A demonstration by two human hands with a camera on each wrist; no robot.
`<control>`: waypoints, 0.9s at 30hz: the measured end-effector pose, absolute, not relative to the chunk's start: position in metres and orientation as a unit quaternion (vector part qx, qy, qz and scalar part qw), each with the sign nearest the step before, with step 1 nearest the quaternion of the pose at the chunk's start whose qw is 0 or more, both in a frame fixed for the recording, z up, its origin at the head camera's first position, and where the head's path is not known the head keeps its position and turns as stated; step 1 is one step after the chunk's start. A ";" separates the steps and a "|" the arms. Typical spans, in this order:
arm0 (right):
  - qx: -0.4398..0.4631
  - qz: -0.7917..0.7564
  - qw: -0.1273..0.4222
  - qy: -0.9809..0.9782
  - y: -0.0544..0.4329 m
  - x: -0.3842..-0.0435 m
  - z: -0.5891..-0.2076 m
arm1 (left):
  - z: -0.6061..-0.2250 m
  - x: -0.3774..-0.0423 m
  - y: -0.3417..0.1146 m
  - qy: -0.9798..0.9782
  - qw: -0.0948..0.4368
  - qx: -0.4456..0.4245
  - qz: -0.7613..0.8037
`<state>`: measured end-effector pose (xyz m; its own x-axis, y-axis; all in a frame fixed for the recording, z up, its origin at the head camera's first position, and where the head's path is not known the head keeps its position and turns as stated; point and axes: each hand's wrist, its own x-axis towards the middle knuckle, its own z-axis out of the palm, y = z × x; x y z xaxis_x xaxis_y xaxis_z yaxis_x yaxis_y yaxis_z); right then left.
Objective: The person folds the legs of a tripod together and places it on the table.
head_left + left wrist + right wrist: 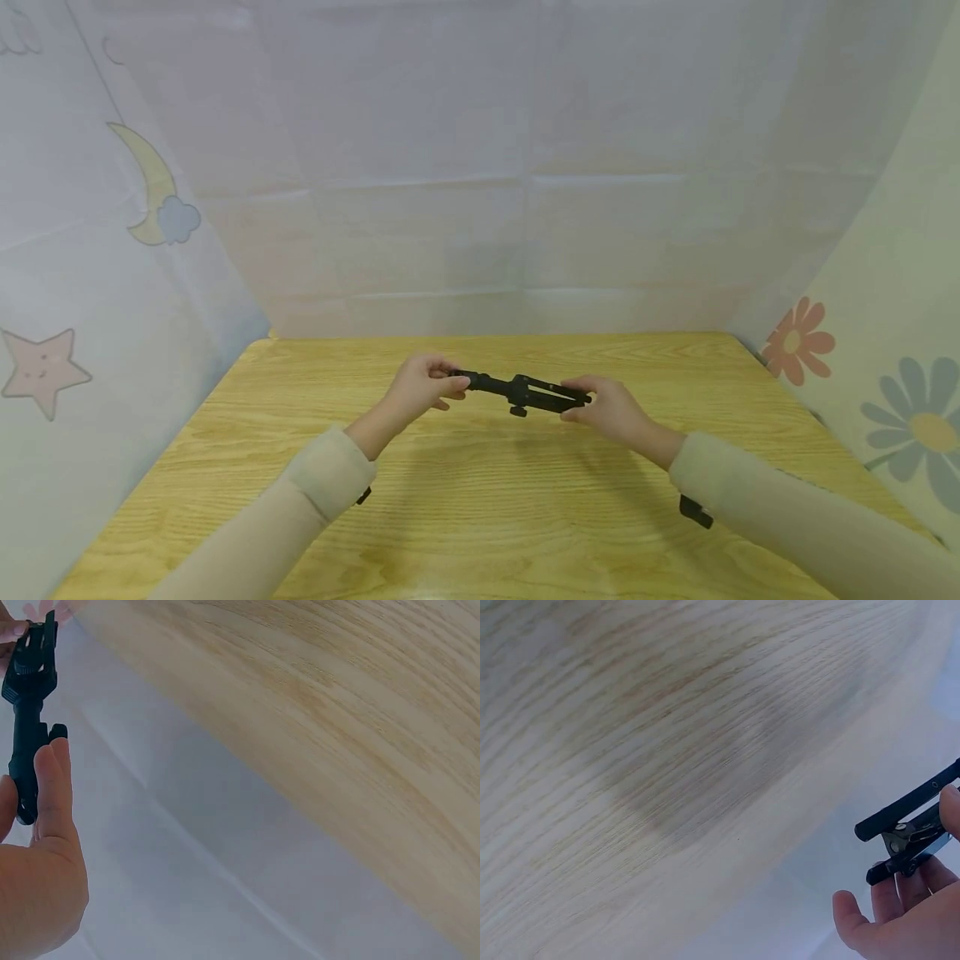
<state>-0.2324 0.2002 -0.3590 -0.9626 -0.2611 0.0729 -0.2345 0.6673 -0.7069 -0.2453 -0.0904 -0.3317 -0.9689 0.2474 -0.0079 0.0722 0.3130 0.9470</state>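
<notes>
A small black tripod is held up above the wooden table, lying nearly level between both hands. My left hand pinches its narrow head end between thumb and fingers. At the other end, my right hand grips the tips of the legs, which lie close together with narrow gaps between them. A knob sticks out below the middle. In the left wrist view, the tripod runs upward from the left hand. The right wrist view shows leg ends slightly spread beside the right hand.
The wooden table spreads beneath both hands. A pale cloth backdrop stands behind it, with printed side walls left and right. Dark wrist devices show under the sleeves.
</notes>
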 end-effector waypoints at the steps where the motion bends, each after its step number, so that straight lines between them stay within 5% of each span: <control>1: -0.136 -0.385 0.018 0.913 0.201 -0.232 -0.358 | -0.333 -0.245 -0.090 0.805 0.078 0.096 0.580; 27: -0.122 -0.412 0.046 0.902 0.209 -0.232 -0.350 | -0.364 -0.243 -0.097 0.801 0.119 0.091 0.580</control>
